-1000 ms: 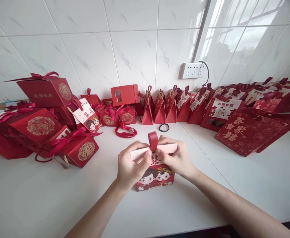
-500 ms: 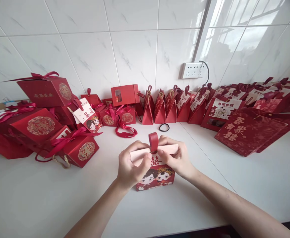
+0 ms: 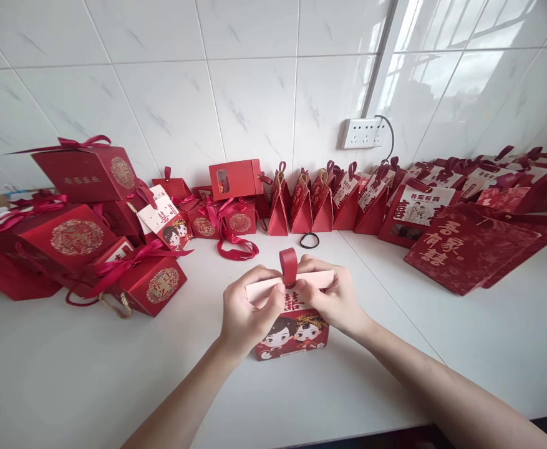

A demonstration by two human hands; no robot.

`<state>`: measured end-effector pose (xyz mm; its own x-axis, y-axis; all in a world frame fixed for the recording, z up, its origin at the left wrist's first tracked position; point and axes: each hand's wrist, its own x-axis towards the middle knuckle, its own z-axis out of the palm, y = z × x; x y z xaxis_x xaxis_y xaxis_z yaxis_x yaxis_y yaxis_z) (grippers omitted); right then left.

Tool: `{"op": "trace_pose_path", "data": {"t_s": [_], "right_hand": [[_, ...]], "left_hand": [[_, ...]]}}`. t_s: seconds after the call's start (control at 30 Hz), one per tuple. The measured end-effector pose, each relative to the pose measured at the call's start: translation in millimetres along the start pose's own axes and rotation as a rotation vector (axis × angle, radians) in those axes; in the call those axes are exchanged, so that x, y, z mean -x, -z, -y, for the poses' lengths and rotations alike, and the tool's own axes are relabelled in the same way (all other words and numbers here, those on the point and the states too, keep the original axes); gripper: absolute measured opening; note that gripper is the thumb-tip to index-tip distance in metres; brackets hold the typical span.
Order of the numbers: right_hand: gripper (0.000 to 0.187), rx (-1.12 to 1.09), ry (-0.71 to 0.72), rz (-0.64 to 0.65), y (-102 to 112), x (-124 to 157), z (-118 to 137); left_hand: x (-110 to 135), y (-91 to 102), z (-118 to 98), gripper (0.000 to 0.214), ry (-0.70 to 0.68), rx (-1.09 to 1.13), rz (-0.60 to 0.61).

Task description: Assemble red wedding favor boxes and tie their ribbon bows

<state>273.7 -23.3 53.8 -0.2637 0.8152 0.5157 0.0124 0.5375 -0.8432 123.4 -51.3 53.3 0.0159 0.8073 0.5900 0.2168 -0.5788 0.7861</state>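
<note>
A red and white gift box (image 3: 293, 337) printed with two cartoon faces stands upright on the white table, in front of me. My left hand (image 3: 251, 308) pinches the left part of its pale top edge, thumb on the front near the middle. On the right part of that edge my right hand (image 3: 332, 298) grips the same way, thumb close to the other one. Between the thumbs a dark red strap loop (image 3: 289, 265) sticks up from the top. The fingers behind the box are mostly hidden.
Red boxes with ribbons (image 3: 70, 231) are piled at the left. Along the tiled wall stands a row of peaked red boxes (image 3: 301, 209). Many more bags (image 3: 469, 249) crowd the right. A black hair tie (image 3: 309, 241) lies beyond my hands, below a power strip (image 3: 363, 133).
Both hands keep their grip on the box's top edge. The thumbs have shifted very slightly, and a little more of the red lettering between them shows.
</note>
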Motion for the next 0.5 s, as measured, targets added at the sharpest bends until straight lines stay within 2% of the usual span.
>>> {"op": "trace_pose_path", "data": {"t_s": [0.5], "right_hand": [[0.011, -0.043, -0.038, -0.002, -1.7, 0.4, 2.7]], "left_hand": [[0.6, 1.8, 1.8, 0.015, 0.036, -0.017, -0.003]]}}
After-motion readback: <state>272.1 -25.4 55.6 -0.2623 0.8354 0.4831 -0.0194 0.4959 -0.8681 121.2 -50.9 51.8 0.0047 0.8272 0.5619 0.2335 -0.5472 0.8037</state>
